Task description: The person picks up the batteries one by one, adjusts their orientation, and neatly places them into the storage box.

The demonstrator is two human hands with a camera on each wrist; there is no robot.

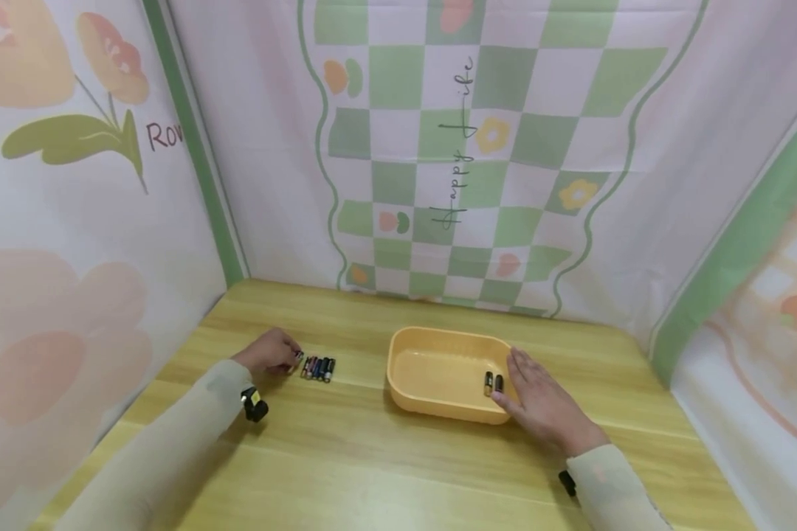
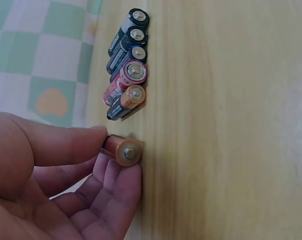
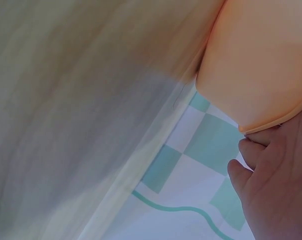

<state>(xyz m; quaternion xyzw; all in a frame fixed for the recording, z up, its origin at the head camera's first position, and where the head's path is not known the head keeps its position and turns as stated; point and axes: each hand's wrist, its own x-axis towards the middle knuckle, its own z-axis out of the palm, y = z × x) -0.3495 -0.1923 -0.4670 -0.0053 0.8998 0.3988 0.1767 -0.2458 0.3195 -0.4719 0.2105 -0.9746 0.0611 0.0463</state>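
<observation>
Across the wood-grained table (image 1: pixel 345 464), the left hand (image 1: pixel 272 352) pinches a battery (image 2: pixel 122 149) (probably rigid, slick, best held mid-barrel), while the right hand (image 1: pixel 546 404), fingers straight, touches the tray (image 1: pixel 438 410).

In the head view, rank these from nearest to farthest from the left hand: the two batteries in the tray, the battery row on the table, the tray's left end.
From the left hand:
1. Battery row: on the table, just right of the hand.
2. Tray's left end: farther right, past the row.
3. Two batteries: inside the tray, toward its right end.
</observation>
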